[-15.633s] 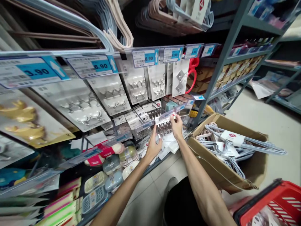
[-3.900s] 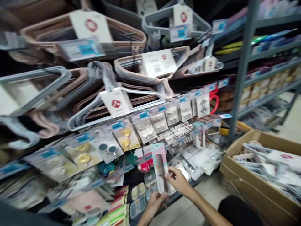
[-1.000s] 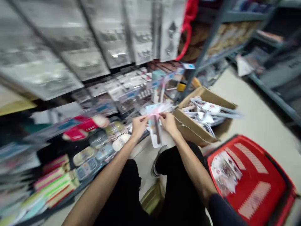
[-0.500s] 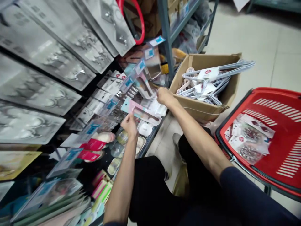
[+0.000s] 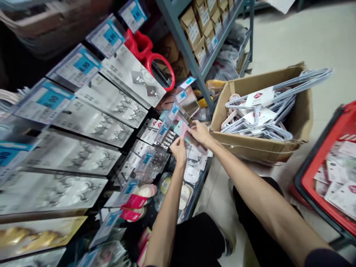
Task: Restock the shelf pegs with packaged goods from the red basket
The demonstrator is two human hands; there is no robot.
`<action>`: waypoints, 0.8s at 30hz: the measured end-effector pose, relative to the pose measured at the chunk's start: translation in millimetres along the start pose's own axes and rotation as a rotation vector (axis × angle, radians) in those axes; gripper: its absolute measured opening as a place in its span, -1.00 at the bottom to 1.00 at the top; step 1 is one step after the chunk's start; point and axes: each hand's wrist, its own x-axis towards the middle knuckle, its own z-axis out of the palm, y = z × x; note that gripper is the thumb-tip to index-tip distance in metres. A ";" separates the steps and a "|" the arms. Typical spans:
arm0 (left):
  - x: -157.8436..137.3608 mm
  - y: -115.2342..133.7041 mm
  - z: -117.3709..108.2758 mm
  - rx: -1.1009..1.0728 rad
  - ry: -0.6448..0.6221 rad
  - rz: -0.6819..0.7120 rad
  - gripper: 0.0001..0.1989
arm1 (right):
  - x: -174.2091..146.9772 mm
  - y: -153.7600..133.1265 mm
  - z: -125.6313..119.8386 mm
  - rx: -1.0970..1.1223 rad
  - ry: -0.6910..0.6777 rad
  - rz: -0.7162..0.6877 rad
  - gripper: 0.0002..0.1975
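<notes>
A small pink-and-blue carded pack (image 5: 183, 127) is held low over the bottom shelf, at the hanging goods. My left hand (image 5: 179, 150) pinches its near edge between thumb and fingers. At the other side, my right hand (image 5: 200, 132) has its fingers closed on the pack, partly covering it. A long brownish item shows in the pack, too blurred to name. Close by hang metal clips on cards (image 5: 168, 139). White packaged pieces (image 5: 192, 174) lie below my left hand.
A cardboard box (image 5: 258, 150) of banded hangers (image 5: 258, 111) stands right of my hands. Farther right is a red shopping basket (image 5: 308, 167) with carded packs inside. Carded hooks (image 5: 108, 129) and price tags (image 5: 83, 66) fill the left. A grey shelf post (image 5: 189, 48) rises behind.
The view has turned left and up. My right hand has come from the hanging goods to the pack, which my left hand was holding alone.
</notes>
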 end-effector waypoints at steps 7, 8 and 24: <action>57.1 -3.7 22.1 -0.008 0.051 -0.002 -0.60 | 21.2 -3.5 37.9 0.077 0.123 -0.233 -0.61; 63.5 -4.1 22.8 -0.017 0.056 -0.003 -0.61 | 22.4 -4.9 43.2 0.069 0.118 -0.233 -0.58; 98.1 2.3 -5.3 0.087 0.031 0.039 -0.65 | 35.7 -28.7 96.4 0.149 0.276 -0.358 -0.43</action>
